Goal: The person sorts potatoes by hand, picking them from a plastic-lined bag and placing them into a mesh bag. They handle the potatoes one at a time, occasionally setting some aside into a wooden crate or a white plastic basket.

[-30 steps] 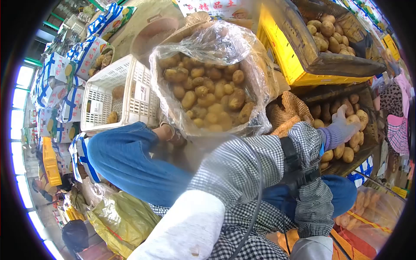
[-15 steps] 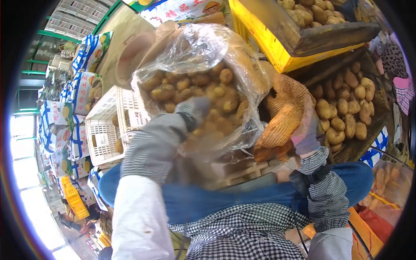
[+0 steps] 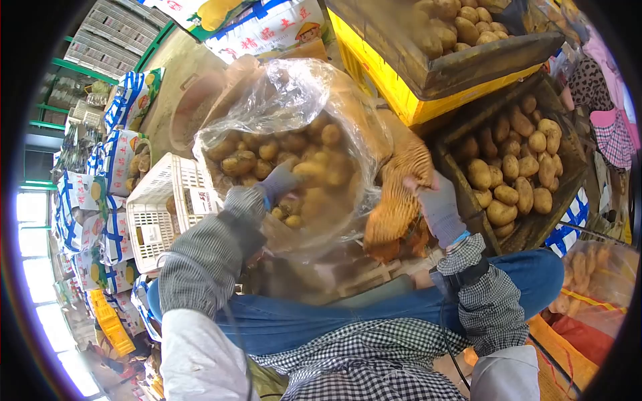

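Observation:
A plastic-lined sack (image 3: pixel 368 127) stands in front of me, its mouth wide and many potatoes (image 3: pixel 241 162) inside. My left hand (image 3: pixel 279 184), in a grey glove, reaches into the sack over the potatoes. Its fingers are partly hidden, and a blurred potato lies just beyond them. My right hand (image 3: pixel 438 204), also gloved, is closed on an orange mesh bag (image 3: pixel 394 200), which hangs crumpled at the sack's right side. To the right of that hand is a dark crate (image 3: pixel 475 224) of potatoes.
At the upper right a yellow crate (image 3: pixel 401 100) stands below a dark tray of potatoes. A white basket (image 3: pixel 154 217) is left of the sack. Printed sacks (image 3: pixel 120 160) are stacked further left. Part of another person (image 3: pixel 612 127) shows at the right edge.
My left hand has shifted left and nearer to me inside the sack. The right hand, with the mesh bag, has moved left in the picture, and the whole view has shifted slightly.

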The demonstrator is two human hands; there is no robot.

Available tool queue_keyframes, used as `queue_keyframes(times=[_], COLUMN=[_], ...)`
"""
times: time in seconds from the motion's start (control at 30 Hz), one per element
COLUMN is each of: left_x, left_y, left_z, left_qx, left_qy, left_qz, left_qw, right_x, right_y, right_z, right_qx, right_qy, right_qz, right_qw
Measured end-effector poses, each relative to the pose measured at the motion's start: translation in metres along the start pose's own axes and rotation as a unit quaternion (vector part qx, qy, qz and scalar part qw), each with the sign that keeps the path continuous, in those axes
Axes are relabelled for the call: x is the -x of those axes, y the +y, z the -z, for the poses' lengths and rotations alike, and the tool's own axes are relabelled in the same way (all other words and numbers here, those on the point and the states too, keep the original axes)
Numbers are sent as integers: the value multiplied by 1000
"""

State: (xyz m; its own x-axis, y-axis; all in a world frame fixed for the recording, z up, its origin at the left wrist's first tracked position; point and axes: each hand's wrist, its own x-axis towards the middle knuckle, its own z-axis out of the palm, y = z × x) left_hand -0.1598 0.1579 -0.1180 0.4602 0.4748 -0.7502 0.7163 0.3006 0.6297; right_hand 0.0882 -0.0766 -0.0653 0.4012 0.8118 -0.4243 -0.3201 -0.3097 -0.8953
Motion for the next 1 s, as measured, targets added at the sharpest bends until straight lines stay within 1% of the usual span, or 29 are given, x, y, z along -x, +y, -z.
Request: queue_keyframes(times=[0.03,0.1,0.13,0.17,0.2,0.23,0.27,0.3,0.33,0.4,0.43,0.5,0.53,0.57,0.6,0.63,0.67,0.7,0.73,0.77,0.83,0.87,0.9,0.93,1.0], left_x=[11,48,65,79,92,91,89,87,86,102,110,112,109,106,104,104,105,100,94,74,72,88,101,106,114], left_y=[6,34,45,55,62,61,60,57,54,73,83,72,68,64,61,58,56,52,47,32,30,43,53,57,62], left_z=[-5,-34,-53,-70,-87,-107,-127,-142,-156,-158,-160,-172,-170,-166,-162,-160,-160,-160,-160,-163,-172,-181,-186,-183,-170], left_qx=[123,164,187,193,201,23,-131,-39,52,-35,-80,15,-22,-61,-99,-100,-99,-100,-101,-107,43,198,349,277,131], left_qy=[-21,-58,-80,-83,-86,-36,76,48,18,29,31,66,112,157,201,212,226,232,239,237,194,148,98,107,128], left_qz=[-43,-161,-218,-221,-224,-398,-544,-494,-437,-390,-367,-378,-425,-469,-509,-512,-514,-523,-532,-547,-519,-462,-389,-367,-316], left_qw=[991,972,955,952,950,916,826,867,898,920,926,923,898,867,831,826,822,814,806,796,831,852,847,882,931], right_x=[-8,-7,0,6,7,6,23,30,37,20,13,0,-4,-1,3,7,24,22,16,18,23,16,13,12,12], right_y=[12,10,0,-5,3,18,7,3,0,18,24,32,36,28,20,11,-14,-3,19,22,29,32,30,29,17], right_z=[0,-3,-12,-19,-22,-26,-40,-43,-46,-38,-30,-6,4,2,1,1,-10,-20,-29,-34,-44,-39,-34,-30,-25], right_qx=[-33,-93,-117,-139,-103,20,53,40,26,-94,-122,-179,-284,-279,-274,-267,-184,-30,123,128,139,-3,-143,-156,-181], right_qy=[38,59,43,27,-15,-48,12,39,66,51,60,72,62,71,81,90,41,76,108,115,127,94,58,75,104], right_qz=[44,103,118,132,131,227,233,232,231,218,179,100,25,27,27,28,72,196,313,308,298,256,208,195,170], right_qw=[998,989,985,981,986,972,971,971,970,970,975,976,957,957,958,959,979,977,936,936,936,962,966,965,963])
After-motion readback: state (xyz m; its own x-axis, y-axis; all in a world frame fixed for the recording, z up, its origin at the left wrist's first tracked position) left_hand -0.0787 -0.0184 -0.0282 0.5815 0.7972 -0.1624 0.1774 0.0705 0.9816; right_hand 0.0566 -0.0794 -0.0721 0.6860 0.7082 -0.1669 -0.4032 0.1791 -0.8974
